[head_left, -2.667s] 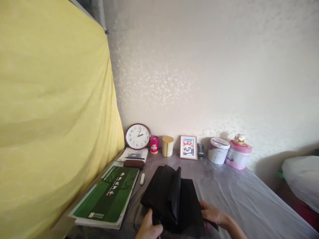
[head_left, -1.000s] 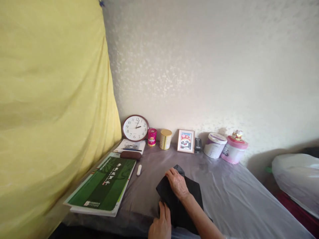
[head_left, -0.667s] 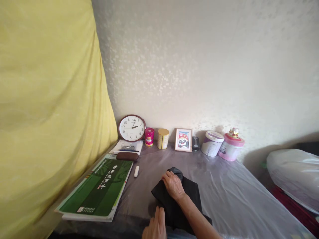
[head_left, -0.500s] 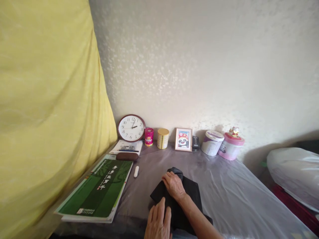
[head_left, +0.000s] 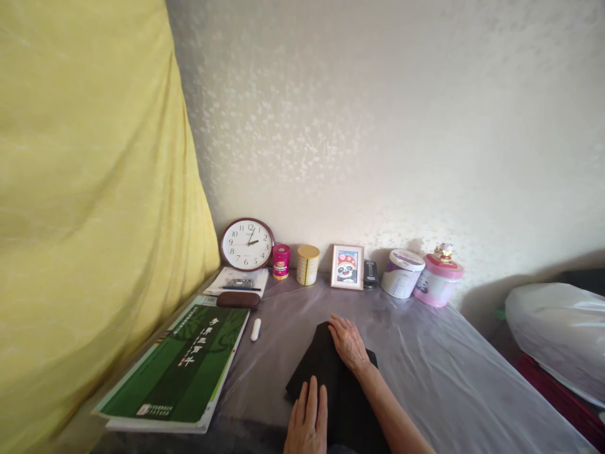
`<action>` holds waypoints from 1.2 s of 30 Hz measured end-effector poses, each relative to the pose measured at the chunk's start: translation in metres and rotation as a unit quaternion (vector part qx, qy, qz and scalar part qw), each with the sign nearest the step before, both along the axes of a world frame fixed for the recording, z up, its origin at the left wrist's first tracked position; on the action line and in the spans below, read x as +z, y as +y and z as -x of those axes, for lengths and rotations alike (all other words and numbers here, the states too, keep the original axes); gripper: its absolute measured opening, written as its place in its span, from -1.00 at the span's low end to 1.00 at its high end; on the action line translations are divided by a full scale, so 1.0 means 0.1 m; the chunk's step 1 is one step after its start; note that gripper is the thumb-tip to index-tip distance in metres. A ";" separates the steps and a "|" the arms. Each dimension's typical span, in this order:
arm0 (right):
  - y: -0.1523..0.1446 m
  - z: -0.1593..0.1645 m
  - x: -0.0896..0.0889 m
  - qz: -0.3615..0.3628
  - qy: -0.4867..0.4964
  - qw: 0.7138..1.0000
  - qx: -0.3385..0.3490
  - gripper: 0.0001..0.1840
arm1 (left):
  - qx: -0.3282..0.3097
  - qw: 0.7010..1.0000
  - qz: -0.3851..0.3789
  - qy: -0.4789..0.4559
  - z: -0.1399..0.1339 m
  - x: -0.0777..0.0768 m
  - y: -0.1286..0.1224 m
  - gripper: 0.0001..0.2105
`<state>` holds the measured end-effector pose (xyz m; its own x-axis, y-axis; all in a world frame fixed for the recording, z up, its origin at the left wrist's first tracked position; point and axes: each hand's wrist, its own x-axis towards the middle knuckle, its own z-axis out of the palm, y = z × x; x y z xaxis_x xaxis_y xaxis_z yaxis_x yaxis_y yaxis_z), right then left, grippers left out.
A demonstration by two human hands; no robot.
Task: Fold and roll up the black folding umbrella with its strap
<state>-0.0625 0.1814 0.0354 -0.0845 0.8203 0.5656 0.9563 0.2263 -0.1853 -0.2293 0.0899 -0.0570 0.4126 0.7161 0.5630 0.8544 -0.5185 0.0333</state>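
Observation:
A black folded piece of cloth (head_left: 316, 366), perhaps a garment, lies on the table near its front edge. My right hand (head_left: 348, 343) lies flat across its upper right part, fingers stretched out to the fold at the top. Lower down, my left hand (head_left: 308, 419) rests with straight fingers on the cloth's left side. The right forearm covers some of the cloth, and its lower end runs out of view.
The table (head_left: 425, 378) has a grey cover. On the left lie a green book (head_left: 189, 366), a brown case (head_left: 239, 299) and a small white object (head_left: 256, 330). A clock (head_left: 247, 244), tins, a picture frame (head_left: 347, 267) and tubs (head_left: 403, 273) line the wall.
My right hand has moved right and flattened out on the cloth. The bunched dark piece at the top is no longer seen, and the upper edge now looks folded down. My left hand has shifted slightly right.

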 end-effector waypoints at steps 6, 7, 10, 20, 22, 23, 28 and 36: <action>-0.28 0.18 -0.05 0.050 0.038 0.983 0.171 -0.71 | -0.015 0.996 -0.076 -0.037 0.01 -0.09 0.04 -0.36; -0.28 0.19 -0.07 0.062 0.042 0.982 0.173 -0.69 | -0.008 0.997 -0.070 -0.029 0.00 -0.10 0.04 -0.34; -0.14 0.15 -0.12 0.083 0.050 0.986 0.138 -0.64 | 0.017 0.999 -0.035 -0.006 -0.01 -0.11 0.02 -0.32; 0.35 -0.21 -0.16 0.131 -0.013 0.991 -0.025 -0.65 | 0.031 0.989 0.142 0.006 -0.01 -0.04 0.04 -0.42; 0.26 -0.34 -0.15 0.109 -0.009 0.992 -0.060 -0.65 | 0.025 0.982 0.185 0.006 -0.01 0.01 0.04 -0.41; 0.18 -0.42 -0.15 0.098 -0.006 0.992 -0.077 -0.65 | 0.017 0.979 0.203 0.006 -0.01 0.04 0.03 -0.40; -0.48 -0.78 -0.29 0.045 0.046 0.984 -0.168 -0.63 | 0.000 0.963 0.269 0.002 0.02 0.21 0.00 -0.35; -1.10 -0.58 -0.28 0.162 0.280 0.930 -0.178 -0.55 | -0.019 0.903 0.424 0.059 0.10 0.92 -0.12 -0.17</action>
